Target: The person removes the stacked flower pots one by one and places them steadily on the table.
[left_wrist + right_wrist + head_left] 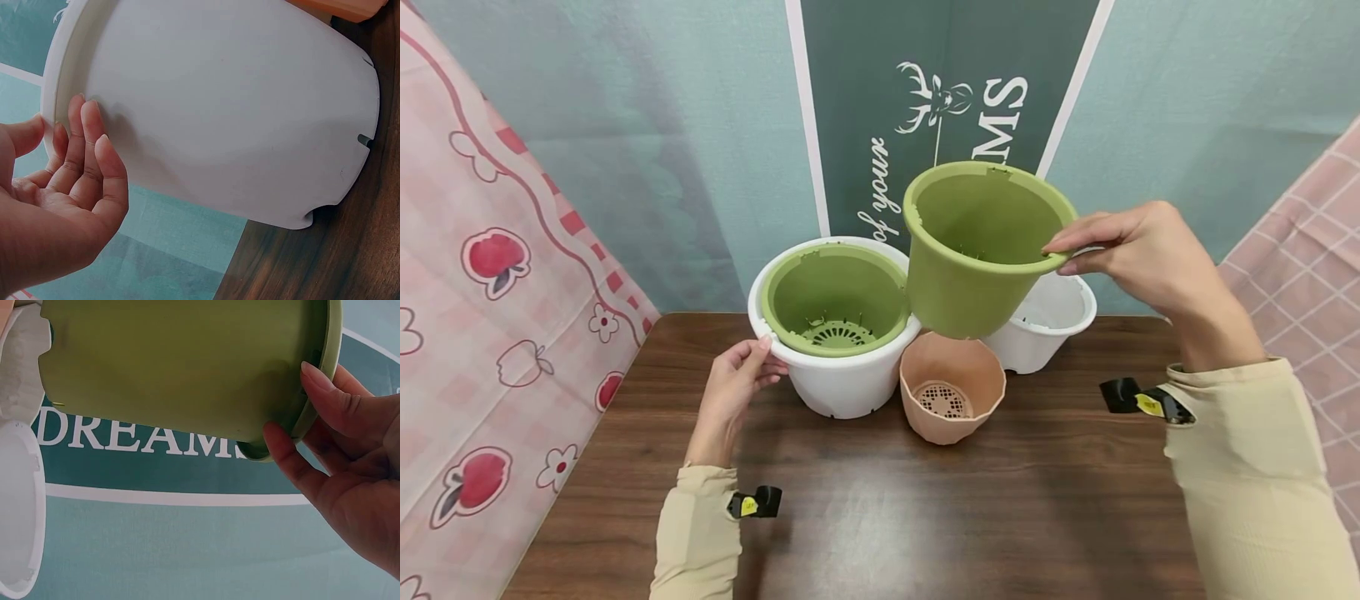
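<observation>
My right hand point(1138, 242) pinches the rim of a green flower pot point(970, 292) and holds it raised above the table. In the right wrist view the pot's smooth side point(181, 362) shows, with thumb and fingers on either side of the rim. My left hand point(741, 379) pinches the left rim of a large white flower pot point(842, 387), thumb on top and fingers beneath. A second green pot point(835, 287) sits nested inside this white pot, its slotted bottom visible. Beneath the raised pot, a peach faceted pot point(951, 421) stands on the table.
A smaller white pot point(1037, 337) stands behind the peach pot, partly hidden by the raised green one. The brown wooden table point(925, 517) runs back to a teal curtain point(722, 150). Pink patterned cloth point(497, 333) hangs at the left, and pink checked cloth point(1307, 258) at the right.
</observation>
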Demonstrator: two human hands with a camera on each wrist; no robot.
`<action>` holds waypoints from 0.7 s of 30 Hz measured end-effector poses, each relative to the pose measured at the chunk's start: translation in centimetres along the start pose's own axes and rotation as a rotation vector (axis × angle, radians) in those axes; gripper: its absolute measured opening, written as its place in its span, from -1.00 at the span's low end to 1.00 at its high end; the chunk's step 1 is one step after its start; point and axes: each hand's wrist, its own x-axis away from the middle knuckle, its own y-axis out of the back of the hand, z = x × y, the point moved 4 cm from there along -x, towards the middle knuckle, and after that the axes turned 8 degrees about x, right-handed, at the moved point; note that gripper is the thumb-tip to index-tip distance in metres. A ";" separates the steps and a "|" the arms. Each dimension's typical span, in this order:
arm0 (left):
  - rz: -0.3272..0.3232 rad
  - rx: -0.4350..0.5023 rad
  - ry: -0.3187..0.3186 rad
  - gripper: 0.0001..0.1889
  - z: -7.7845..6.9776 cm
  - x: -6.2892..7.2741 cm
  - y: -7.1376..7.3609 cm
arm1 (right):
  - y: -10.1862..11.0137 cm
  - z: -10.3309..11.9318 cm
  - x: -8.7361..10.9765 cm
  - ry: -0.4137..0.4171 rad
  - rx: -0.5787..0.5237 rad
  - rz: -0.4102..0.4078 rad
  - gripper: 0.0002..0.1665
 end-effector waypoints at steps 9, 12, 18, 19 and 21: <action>0.002 -0.005 -0.008 -0.79 -0.1 0.0 0.0 | 0.5 -0.9 0.7 0.001 0.001 -0.022 -0.78; 0.002 -0.002 -0.015 -0.79 -0.1 0.0 0.0 | 0.7 -1.1 1.0 0.011 0.003 -0.036 -0.77; 0.004 0.001 -0.020 -0.79 -0.1 0.1 -0.1 | 1.0 -1.8 1.7 0.012 -0.005 -0.059 -0.74; 0.004 0.002 -0.020 -0.79 -0.1 0.1 -0.1 | 1.1 -1.9 1.8 0.012 -0.010 -0.062 -0.74; 0.004 0.002 -0.019 -0.79 -0.2 0.1 -0.1 | 1.3 -2.1 2.1 0.009 -0.022 -0.068 -0.73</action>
